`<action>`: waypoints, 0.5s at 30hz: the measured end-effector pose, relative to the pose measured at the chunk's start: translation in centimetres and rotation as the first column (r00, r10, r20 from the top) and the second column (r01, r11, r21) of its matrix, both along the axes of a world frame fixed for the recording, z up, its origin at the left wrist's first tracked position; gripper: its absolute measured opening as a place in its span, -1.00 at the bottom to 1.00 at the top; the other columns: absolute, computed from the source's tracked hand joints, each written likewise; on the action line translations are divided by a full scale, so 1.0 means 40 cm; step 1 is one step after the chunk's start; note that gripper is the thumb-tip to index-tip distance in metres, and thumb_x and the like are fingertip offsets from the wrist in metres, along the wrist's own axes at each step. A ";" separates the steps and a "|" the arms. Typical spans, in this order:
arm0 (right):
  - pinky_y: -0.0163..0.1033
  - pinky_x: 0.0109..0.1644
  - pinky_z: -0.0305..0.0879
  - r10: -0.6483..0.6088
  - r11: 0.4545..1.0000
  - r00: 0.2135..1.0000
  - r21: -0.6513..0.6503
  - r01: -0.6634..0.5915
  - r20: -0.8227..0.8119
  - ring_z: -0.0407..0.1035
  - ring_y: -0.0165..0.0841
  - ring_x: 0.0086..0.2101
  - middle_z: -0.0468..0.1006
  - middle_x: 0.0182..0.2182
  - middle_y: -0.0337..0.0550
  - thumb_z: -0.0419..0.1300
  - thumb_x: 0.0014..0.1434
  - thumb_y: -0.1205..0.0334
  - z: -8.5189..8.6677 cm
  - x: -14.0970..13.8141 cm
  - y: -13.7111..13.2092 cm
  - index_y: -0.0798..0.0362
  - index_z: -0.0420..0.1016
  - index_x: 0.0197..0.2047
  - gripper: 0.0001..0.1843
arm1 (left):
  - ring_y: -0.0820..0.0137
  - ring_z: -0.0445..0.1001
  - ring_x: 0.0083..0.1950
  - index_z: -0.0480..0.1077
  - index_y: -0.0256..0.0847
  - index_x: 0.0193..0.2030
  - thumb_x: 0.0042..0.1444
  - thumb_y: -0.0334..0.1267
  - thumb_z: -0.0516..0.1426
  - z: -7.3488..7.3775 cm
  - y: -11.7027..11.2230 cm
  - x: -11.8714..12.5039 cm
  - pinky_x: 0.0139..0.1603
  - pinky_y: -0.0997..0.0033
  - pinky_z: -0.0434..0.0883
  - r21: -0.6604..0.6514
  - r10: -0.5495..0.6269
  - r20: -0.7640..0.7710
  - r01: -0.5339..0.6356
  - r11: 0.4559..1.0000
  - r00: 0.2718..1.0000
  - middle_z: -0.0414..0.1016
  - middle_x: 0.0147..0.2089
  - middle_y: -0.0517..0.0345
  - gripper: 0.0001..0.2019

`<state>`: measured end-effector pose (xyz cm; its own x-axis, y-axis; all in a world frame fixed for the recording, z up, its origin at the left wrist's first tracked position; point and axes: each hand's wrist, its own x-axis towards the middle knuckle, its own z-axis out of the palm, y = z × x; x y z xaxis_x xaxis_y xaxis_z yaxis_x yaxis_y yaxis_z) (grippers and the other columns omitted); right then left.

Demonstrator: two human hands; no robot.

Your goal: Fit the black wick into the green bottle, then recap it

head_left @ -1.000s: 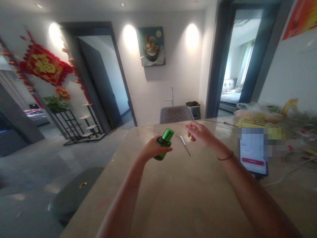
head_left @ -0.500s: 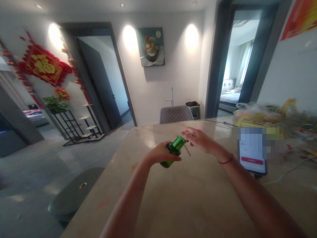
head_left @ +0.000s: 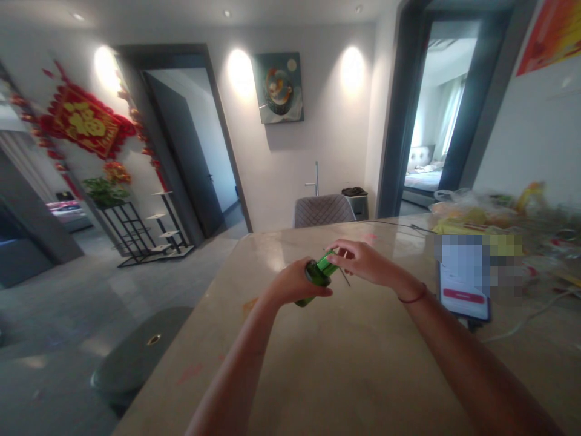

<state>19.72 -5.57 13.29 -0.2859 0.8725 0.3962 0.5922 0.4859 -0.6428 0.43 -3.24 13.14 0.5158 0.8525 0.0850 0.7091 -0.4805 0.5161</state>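
My left hand [head_left: 293,283] is wrapped round a small dark green bottle [head_left: 307,300], tilted with its top leaning to the right. A shiny bright green cap [head_left: 324,264] sits at the bottle's upper end. My right hand [head_left: 361,260] has its thumb and fingers closed on the far end of that cap. Part of the bottle's body is hidden behind my left hand. Just behind the hands, a thin dark stick-like thing [head_left: 345,278] shows against the table [head_left: 345,363].
To the right, a phone [head_left: 463,306] stands propped up, partly blurred out. Plastic bags [head_left: 467,209] and other clutter lie behind it. A white cable [head_left: 521,318] runs over the table. A quilted chair [head_left: 323,211] stands at the far edge, a green stool [head_left: 136,351] at the left.
My right hand has moved slightly down and left, and its fingers now close round the cap's end. My left hand keeps its hold on the bottle in nearly the same place.
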 end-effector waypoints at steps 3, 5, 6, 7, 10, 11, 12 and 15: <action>-0.31 -0.39 0.24 0.054 0.999 0.998 -0.003 -0.054 -0.025 0.32 -0.43 -0.45 0.46 -0.41 -0.16 0.10 0.09 0.02 -0.001 0.005 0.001 0.09 0.38 -0.06 -0.59 | 0.31 0.40 -0.29 0.35 -0.21 -0.22 -0.37 0.09 0.24 0.001 0.001 -0.003 -0.33 0.40 0.27 0.008 -0.003 -0.006 0.003 1.000 1.000 0.47 -0.27 0.11 -0.44; -0.28 -0.31 0.29 0.082 0.997 0.996 -0.001 -0.082 -0.033 0.34 -0.40 -0.38 0.46 -0.31 -0.12 0.12 0.07 0.07 -0.003 0.007 -0.001 0.08 0.33 -0.02 -0.58 | 0.31 0.40 -0.29 0.35 -0.21 -0.23 -0.37 0.09 0.24 -0.001 0.003 -0.005 -0.34 0.41 0.27 0.020 0.002 -0.009 -0.002 1.000 1.000 0.47 -0.27 0.12 -0.44; -0.26 -0.28 0.30 0.092 0.996 0.995 0.002 -0.092 -0.036 0.34 -0.40 -0.35 0.46 -0.26 -0.10 0.13 0.07 0.11 -0.004 0.008 -0.002 0.08 0.31 -0.01 -0.58 | 0.31 0.40 -0.30 0.35 -0.21 -0.23 -0.37 0.09 0.25 -0.002 0.004 -0.005 -0.35 0.41 0.27 0.024 0.008 -0.009 -0.008 1.000 1.000 0.47 -0.28 0.12 -0.45; -0.25 -0.26 0.31 0.102 0.995 0.994 0.006 -0.102 -0.039 0.34 -0.39 -0.33 0.44 -0.22 -0.08 0.14 0.06 0.15 -0.005 0.009 -0.003 0.08 0.28 0.00 -0.58 | 0.31 0.40 -0.30 0.35 -0.21 -0.23 -0.37 0.09 0.25 -0.003 0.005 -0.005 -0.35 0.41 0.27 0.028 0.013 -0.007 -0.012 1.000 1.000 0.47 -0.28 0.12 -0.45; -0.25 -0.24 0.31 0.101 0.995 0.993 0.011 -0.100 -0.055 0.35 -0.38 -0.28 0.38 -0.10 -0.03 0.17 0.03 0.19 -0.008 0.009 -0.006 0.08 0.21 0.02 -0.53 | 0.31 0.40 -0.30 0.35 -0.21 -0.23 -0.37 0.09 0.24 -0.006 0.008 -0.002 -0.36 0.41 0.27 0.022 0.017 -0.003 -0.017 1.000 1.000 0.47 -0.29 0.12 -0.45; -0.25 -0.24 0.32 0.092 0.996 0.994 0.001 -0.092 -0.065 0.35 -0.37 -0.28 0.37 -0.09 -0.01 0.17 0.03 0.16 -0.008 0.009 -0.007 0.08 0.20 0.02 -0.52 | 0.31 0.40 -0.31 0.35 -0.21 -0.23 -0.37 0.09 0.24 -0.006 0.008 -0.001 -0.36 0.42 0.27 0.017 0.018 -0.002 -0.018 1.000 1.000 0.47 -0.30 0.12 -0.45; -0.26 -0.27 0.32 0.083 0.996 0.994 -0.019 -0.084 -0.075 0.36 -0.38 -0.29 0.38 -0.10 -0.01 0.15 0.05 0.11 -0.007 0.008 -0.007 0.08 0.20 0.01 -0.54 | 0.31 0.40 -0.31 0.36 -0.22 -0.23 -0.37 0.09 0.24 -0.006 0.008 0.001 -0.36 0.42 0.27 0.011 0.018 -0.003 -0.018 1.000 1.000 0.47 -0.30 0.12 -0.45; -0.30 -0.40 0.29 0.050 0.994 0.995 -0.088 -0.057 -0.087 0.35 -0.43 -0.44 0.43 -0.25 -0.06 0.00 0.15 -0.03 -0.004 0.007 -0.004 0.10 0.26 -0.11 -0.61 | 0.31 0.40 -0.30 0.36 -0.22 -0.24 -0.37 0.09 0.24 -0.005 0.005 0.005 -0.36 0.41 0.27 -0.001 0.017 -0.005 -0.017 1.000 1.000 0.47 -0.30 0.12 -0.44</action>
<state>19.99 -5.74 13.15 -0.3019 0.8901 0.3415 0.5085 0.4533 -0.7321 0.63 -3.04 12.92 0.5015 0.8613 0.0817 0.7198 -0.4678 0.5129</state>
